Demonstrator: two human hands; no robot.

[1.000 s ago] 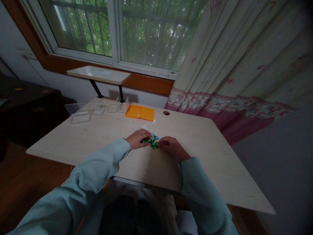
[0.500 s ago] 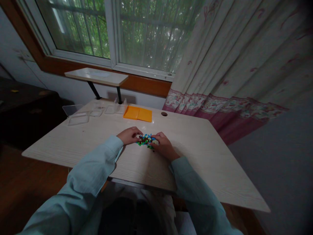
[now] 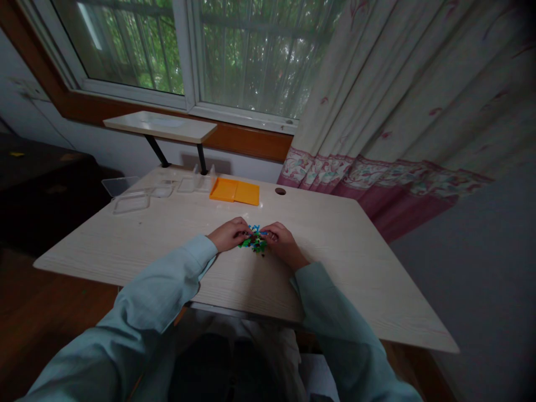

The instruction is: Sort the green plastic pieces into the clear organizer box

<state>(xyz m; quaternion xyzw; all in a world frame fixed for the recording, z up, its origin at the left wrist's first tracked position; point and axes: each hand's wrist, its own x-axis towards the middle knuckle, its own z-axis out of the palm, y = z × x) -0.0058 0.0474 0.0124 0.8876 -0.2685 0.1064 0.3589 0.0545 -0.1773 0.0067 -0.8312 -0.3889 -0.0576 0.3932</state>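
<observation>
A small heap of tiny blue, green, brown and pale pieces (image 3: 254,241) lies on the desk; they are too small for me to tell their kind. My left hand (image 3: 229,234) reaches in from the left, its fingertips pinched together at the heap's upper left edge. From the other side, my right hand (image 3: 285,241) has its thumb and fingers curled closed at the upper right edge. Whatever is between the fingertips of either hand is too small or hidden to make out.
An orange tray (image 3: 234,191) lies behind the heap. Several clear plastic boxes and lids (image 3: 132,201) stand at the back left, near a small raised shelf (image 3: 161,125). The desk (image 3: 360,268) has a round cable hole (image 3: 280,191) towards its back edge, by the curtain (image 3: 377,139).
My left hand has shifted slightly right and my right hand slightly away to the right. Their fingers have drawn together at the top of the heap, which now lies more bunched and less covered.
</observation>
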